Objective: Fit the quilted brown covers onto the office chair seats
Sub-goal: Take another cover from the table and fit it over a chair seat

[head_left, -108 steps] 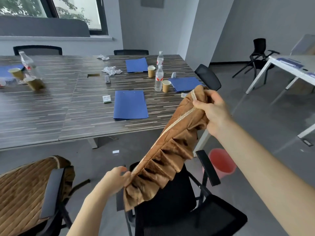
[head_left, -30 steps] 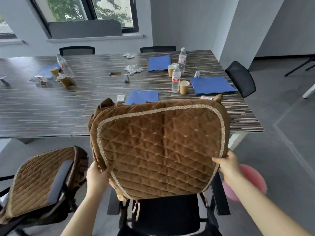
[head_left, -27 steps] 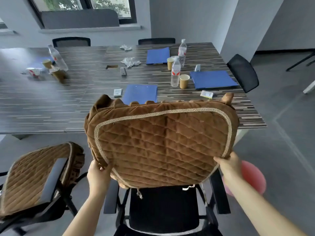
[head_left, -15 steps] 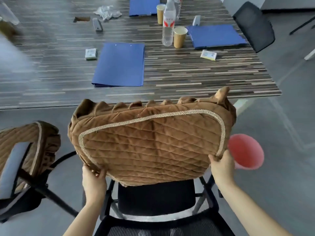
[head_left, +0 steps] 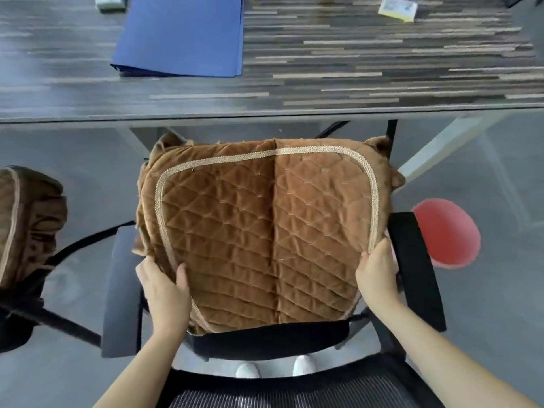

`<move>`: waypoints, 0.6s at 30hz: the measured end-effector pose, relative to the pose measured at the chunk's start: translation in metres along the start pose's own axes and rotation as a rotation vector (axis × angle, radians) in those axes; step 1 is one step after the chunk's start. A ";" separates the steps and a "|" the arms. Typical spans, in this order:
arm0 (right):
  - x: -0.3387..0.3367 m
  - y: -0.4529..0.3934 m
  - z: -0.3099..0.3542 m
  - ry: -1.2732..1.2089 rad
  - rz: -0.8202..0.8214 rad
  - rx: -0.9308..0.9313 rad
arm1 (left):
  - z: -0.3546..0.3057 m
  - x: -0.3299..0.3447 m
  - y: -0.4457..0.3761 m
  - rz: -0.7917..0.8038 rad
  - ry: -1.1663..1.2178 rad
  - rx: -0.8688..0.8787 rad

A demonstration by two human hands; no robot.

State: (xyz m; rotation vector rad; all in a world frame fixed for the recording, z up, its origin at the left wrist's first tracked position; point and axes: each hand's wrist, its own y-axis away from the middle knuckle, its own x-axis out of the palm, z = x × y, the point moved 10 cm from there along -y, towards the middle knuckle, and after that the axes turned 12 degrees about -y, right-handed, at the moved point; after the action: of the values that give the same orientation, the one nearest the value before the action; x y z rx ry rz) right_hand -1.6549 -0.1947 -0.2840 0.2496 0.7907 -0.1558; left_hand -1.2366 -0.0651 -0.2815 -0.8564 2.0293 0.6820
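Note:
A quilted brown cover (head_left: 265,231) with beige braid lies flat over the seat of a black office chair (head_left: 273,340), whose rear seat edge shows below it. My left hand (head_left: 164,293) grips the cover's near left edge. My right hand (head_left: 376,275) grips its near right edge beside the right armrest (head_left: 418,269). The frilled skirt sticks out at the far corners. A crease runs down the cover's middle. The seat under the cover is hidden.
A second chair (head_left: 26,231) at the left wears a brown cover. The striped table (head_left: 353,69) ahead carries a blue folder (head_left: 182,33) and a small card (head_left: 397,8). A red bin (head_left: 447,234) stands on the floor at the right. The left armrest (head_left: 122,293) flanks the seat.
I lowered the cover from upright in the air down flat onto the chair seat. My view tilted downward and closer. Both hands kept their hold on the cover's near edges.

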 end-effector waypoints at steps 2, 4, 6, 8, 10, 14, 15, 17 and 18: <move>0.015 -0.014 -0.008 0.074 0.044 -0.016 | 0.004 0.014 -0.002 0.017 -0.057 0.028; 0.033 -0.030 -0.017 0.178 0.101 -0.023 | 0.017 0.036 -0.004 0.075 -0.130 0.045; 0.055 -0.042 -0.034 0.329 0.233 0.001 | 0.038 0.061 -0.006 0.171 -0.253 0.023; 0.073 -0.043 -0.056 0.421 0.386 0.086 | 0.061 0.081 -0.003 0.291 -0.372 -0.066; 0.088 -0.037 -0.081 0.417 0.487 0.217 | 0.084 0.104 0.002 0.427 -0.415 -0.135; 0.107 -0.025 -0.105 0.272 0.568 0.396 | 0.106 0.129 -0.005 0.553 -0.493 -0.199; 0.108 -0.024 -0.106 0.247 0.561 0.423 | 0.107 0.134 -0.008 0.568 -0.501 -0.193; 0.111 -0.024 -0.111 0.212 0.532 0.477 | 0.105 0.145 -0.014 0.608 -0.477 -0.188; 0.112 -0.025 -0.113 0.195 0.510 0.493 | 0.103 0.149 -0.017 0.616 -0.450 -0.193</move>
State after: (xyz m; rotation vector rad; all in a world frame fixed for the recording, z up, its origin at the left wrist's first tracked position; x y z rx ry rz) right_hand -1.6600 -0.1920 -0.4446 0.9328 0.8492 0.1628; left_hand -1.2414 -0.0512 -0.4631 -0.1266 1.8152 1.2961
